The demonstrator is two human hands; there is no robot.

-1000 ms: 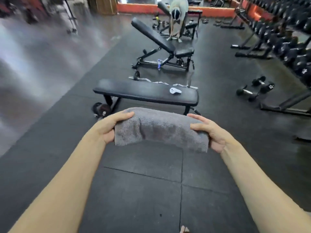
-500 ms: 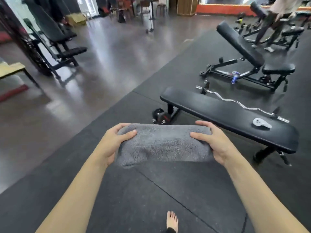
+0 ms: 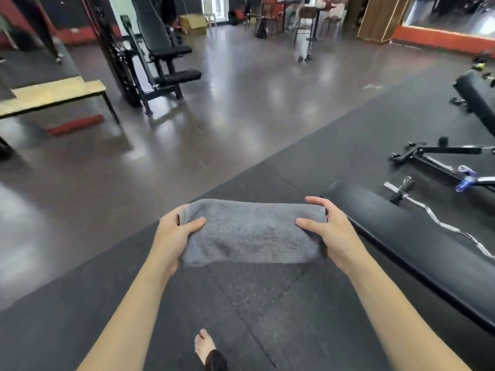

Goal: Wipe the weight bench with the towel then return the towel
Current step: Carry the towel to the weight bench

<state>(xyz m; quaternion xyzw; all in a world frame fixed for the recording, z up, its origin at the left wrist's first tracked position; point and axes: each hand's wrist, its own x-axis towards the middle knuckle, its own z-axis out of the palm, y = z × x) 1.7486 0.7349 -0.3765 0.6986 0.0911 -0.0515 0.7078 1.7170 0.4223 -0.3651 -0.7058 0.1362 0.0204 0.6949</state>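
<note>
A folded grey towel [image 3: 249,234] is stretched between both hands at chest height over the rubber floor. My left hand [image 3: 171,236] grips its left end, thumb on top. My right hand [image 3: 334,234] grips its right end the same way. The flat black weight bench [image 3: 417,242] runs along the right side, its near end just behind my right hand; the towel hangs apart from it.
A curl bar [image 3: 439,223] lies on the floor behind the flat bench. An incline bench [image 3: 479,103] stands at far right. A weight machine [image 3: 152,62] and a wooden-topped table [image 3: 53,95] stand at the left. My bare foot [image 3: 205,344] shows below.
The view has swung left, so the flat bench has slid from centre to the right edge and come nearer. Both hands keep holding the towel the same way.
</note>
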